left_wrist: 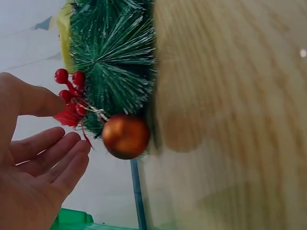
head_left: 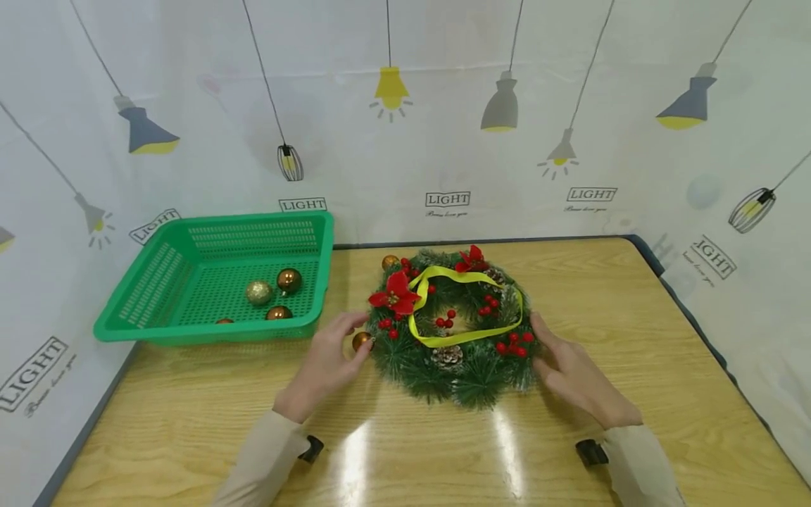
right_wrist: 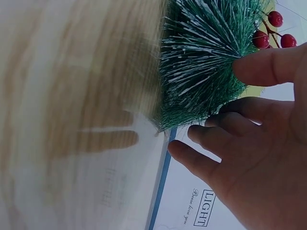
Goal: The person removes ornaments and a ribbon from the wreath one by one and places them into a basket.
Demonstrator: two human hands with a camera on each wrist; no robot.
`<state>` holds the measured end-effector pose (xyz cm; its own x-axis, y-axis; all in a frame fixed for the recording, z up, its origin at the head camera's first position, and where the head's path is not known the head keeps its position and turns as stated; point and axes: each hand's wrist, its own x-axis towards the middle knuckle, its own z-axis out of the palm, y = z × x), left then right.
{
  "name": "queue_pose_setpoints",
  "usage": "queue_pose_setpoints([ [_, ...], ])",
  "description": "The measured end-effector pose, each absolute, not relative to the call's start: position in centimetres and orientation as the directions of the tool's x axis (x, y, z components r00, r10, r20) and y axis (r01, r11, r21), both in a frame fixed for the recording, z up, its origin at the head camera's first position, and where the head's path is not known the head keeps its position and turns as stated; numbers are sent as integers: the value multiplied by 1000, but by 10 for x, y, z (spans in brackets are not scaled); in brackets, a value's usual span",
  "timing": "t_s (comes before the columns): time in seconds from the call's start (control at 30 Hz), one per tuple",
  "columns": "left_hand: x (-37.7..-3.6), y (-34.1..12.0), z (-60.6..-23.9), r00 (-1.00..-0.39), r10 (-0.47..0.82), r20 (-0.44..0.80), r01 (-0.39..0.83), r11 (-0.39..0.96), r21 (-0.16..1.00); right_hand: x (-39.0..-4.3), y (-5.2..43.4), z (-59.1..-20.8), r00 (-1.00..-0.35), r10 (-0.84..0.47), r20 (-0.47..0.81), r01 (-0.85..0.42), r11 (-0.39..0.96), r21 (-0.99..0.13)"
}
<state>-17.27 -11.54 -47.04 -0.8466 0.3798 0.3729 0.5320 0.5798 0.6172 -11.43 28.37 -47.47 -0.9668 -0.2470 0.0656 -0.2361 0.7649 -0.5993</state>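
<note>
A green pine wreath lies on the wooden table between both hands, trimmed with red flowers, red berries and pinecones. A yellow ribbon is looped over its top. Beside its left edge is my left hand, thumb and fingers spread apart. A copper-coloured bauble hangs by a silvery string at that edge, just beyond the fingers and not gripped. On the other side, my right hand has its fingers extended along the needles, its thumb above them; firm contact is hard to tell.
A green plastic basket stands at the left back, with copper baubles and a gold glitter bauble inside. Another copper bauble shows at the wreath's far left edge. A lamp-printed white curtain hangs behind the table.
</note>
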Motion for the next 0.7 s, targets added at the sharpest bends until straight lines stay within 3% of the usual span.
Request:
queue_pose_setpoints([
  [0.7, -172, -114, -490, -932, 304, 197, 354, 648, 674, -115, 284, -475, -964, -255, 73, -245, 755, -608],
])
